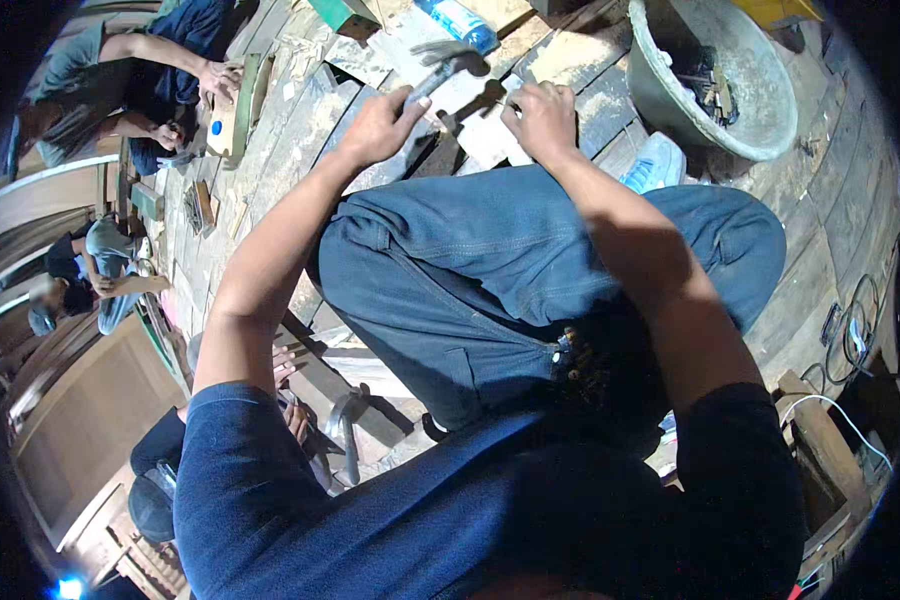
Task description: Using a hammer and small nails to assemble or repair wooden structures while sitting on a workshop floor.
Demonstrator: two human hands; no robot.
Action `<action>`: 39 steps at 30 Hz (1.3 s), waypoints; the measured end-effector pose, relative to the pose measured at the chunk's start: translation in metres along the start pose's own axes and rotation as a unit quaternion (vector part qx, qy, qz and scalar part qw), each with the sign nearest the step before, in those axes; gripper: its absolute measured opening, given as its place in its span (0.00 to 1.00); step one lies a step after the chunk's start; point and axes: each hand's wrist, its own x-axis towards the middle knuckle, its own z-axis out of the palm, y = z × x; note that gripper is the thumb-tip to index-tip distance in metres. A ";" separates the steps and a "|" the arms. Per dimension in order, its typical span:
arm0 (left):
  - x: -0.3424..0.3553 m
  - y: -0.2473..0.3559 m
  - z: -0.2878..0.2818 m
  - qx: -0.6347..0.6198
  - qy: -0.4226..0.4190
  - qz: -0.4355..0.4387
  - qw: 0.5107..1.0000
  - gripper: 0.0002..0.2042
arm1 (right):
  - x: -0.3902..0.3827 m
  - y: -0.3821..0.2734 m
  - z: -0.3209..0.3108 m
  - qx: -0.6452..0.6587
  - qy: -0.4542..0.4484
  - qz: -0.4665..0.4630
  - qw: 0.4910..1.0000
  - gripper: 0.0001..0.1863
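**Hammer over a wood piece on the plank floor**

I see the hammer at the far middle of the scene, its metal head raised just above the pale wood piece that lies on the plank floor. My left hand is closed around the hammer's handle, fingers wrapped tight. My right hand rests on the wood piece just right of the hammer head, fingers curled and pinching something small against it; I cannot tell what it is.

Nearer to me, my knees in blue jeans fill the middle of the view, with a pale blue shoe showing to the right of the wood piece. Far right stands a large grey basin with scraps of metal and wood inside. A blue plastic bottle lies at the far edge, beyond the hammer.

To the far left, another person sits on the floor with hands on a wooden block. Further near-left, a second person crouches over work. A second hammer lies on the floor near my left side, and cables coil at the right.
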 end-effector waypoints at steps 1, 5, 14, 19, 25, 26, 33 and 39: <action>0.000 0.004 -0.002 0.006 0.001 0.001 1.000 0.22 | -0.002 0.000 0.000 -0.001 0.020 -0.011 1.000 0.08; 0.004 0.002 0.011 0.093 -0.068 0.011 0.993 0.22 | 0.000 -0.001 0.001 0.010 0.037 -0.022 0.999 0.08; 0.001 0.010 0.003 -0.005 -0.032 0.014 0.999 0.22 | -0.002 -0.002 -0.001 0.007 0.016 -0.005 1.000 0.08; 0.001 0.016 0.006 0.028 -0.064 0.000 0.998 0.20 | -0.006 0.000 0.003 0.006 0.028 -0.006 1.000 0.08; 0.003 0.008 0.012 0.107 -0.084 -0.008 0.991 0.21 | -0.003 -0.004 0.000 0.010 0.013 0.001 1.000 0.09; 0.003 -0.002 0.013 0.099 -0.072 -0.014 0.992 0.21 | -0.001 -0.007 0.002 0.016 0.006 0.007 1.000 0.08; 0.001 0.018 0.001 0.011 -0.047 -0.011 0.999 0.21 | -0.003 -0.002 0.001 0.024 0.003 0.013 1.000 0.08; 0.001 0.015 0.007 0.020 -0.059 0.025 0.998 0.21 | -0.006 -0.001 0.003 0.014 0.027 0.006 1.000 0.09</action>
